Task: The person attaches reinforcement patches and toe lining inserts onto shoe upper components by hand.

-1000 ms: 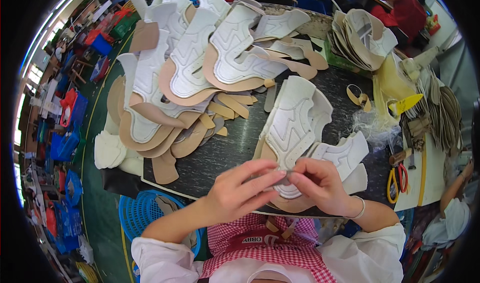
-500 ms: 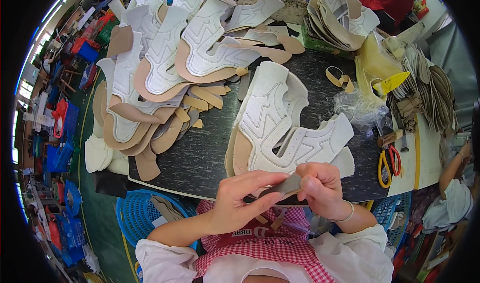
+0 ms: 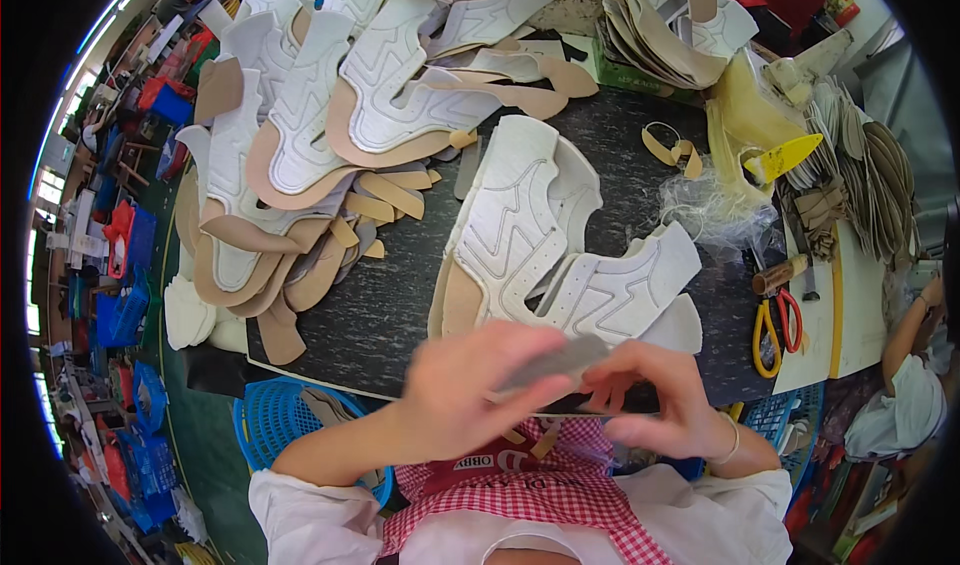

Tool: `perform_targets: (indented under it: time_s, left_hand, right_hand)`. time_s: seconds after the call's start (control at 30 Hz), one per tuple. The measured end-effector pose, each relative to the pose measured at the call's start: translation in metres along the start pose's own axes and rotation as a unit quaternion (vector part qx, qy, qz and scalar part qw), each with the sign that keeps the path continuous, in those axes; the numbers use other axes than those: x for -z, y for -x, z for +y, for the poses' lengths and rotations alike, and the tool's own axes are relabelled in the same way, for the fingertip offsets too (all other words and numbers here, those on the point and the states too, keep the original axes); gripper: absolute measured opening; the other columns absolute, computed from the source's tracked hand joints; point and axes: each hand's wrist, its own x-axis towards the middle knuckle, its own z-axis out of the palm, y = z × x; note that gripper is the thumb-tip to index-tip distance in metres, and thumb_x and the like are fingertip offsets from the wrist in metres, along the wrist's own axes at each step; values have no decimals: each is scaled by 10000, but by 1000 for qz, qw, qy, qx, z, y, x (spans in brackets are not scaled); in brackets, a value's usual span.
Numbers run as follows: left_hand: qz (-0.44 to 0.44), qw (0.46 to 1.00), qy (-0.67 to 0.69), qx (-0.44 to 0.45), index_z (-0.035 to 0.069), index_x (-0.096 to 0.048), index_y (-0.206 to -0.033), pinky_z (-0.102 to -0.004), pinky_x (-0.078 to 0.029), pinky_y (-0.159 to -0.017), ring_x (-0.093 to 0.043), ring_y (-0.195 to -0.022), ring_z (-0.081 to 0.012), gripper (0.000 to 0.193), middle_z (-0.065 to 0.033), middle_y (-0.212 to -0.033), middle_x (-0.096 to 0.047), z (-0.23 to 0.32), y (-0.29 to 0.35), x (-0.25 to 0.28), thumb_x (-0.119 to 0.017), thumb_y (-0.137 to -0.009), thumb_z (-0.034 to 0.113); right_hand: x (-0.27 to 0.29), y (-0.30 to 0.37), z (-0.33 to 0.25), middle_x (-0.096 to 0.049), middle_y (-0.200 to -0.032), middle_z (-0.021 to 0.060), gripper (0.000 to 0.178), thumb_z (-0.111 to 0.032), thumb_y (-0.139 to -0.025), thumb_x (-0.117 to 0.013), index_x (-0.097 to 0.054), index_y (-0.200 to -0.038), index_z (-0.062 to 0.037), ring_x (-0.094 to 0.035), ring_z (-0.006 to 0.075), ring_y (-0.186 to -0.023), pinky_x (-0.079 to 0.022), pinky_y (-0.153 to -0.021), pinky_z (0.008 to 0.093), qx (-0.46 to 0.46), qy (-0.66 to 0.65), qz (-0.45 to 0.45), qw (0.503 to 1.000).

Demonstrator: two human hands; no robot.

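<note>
A thin grey strip, blurred, is pinched by the fingers of both the left hand and right hand, just below the white shoe upper.

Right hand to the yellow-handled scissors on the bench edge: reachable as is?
Probably yes. The scissors lie uncovered just right of the right hand, nothing between them. But that hand and the left hand both pinch a small grey piece.

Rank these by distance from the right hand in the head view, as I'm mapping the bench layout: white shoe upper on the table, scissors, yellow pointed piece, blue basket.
1. White shoe upper, just above the right hand.
2. Scissors, to the right near the table edge.
3. Yellow pointed piece, up and right, and blue basket, far left below the table: too close to call.
</note>
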Motion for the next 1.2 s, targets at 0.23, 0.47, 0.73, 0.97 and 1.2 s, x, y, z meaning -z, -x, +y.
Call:
perform_targets:
  time_s: [0.23, 0.47, 0.73, 0.97, 1.2]
  left_hand:
    - [-107, 984, 51, 134, 3, -529, -1107, -376, -519, -620, -642, -719, -324, 291, -162, -829, -623, -15, -8, -24, -641, -854, 94]
    - [-141, 979, 9, 145, -10, -569, -1096, -390, -510, -656, -638, -773, -353, 235, -185, -937, -637, -28, -7, -44, -584, -871, 54]
    - [-163, 966, -187, 66, 53, -618, -846, -378, -462, -509, -594, -625, -288, 84, -89, -702, -560, -13, -1, -22, -629, -784, 108]
    - [-19, 899, -436, -14, 68, -642, -922, -387, -391, -856, -547, -995, -246, 213, -55, -1004, -583, -127, -21, 72, -684, -716, 37]
    - [-19, 942, -329, -68, 83, -638, -1039, -376, -325, -890, -569, -955, -201, 234, -35, -950, -619, -131, -28, 86, -637, -808, 51]
  right_hand:
    - [34, -44, 22, -543, -650, 112, 153, -133, -871, -624, -570, -780, -23, -585, 289, -578, -427, -505, 378, 109, 367, 58, 922]
    - [41, -67, 41, -590, -685, 115, 201, -229, -905, -577, -561, -829, -43, -598, 324, -610, -461, -521, 403, 74, 425, -6, 902]
    - [57, -74, 32, -566, -611, 57, 284, -311, -805, -690, -554, -665, -106, -576, 247, -501, -431, -478, 347, 114, 572, -5, 812]
    - [29, -74, 14, -554, -629, 31, 198, -168, -772, -741, -578, -703, -79, -581, 184, -520, -424, -474, 288, 152, 439, 99, 880]
    - [5, -109, 1, -584, -719, 56, 143, -149, -805, -703, -593, -795, -58, -596, 223, -565, -463, -518, 324, 156, 376, 25, 913]
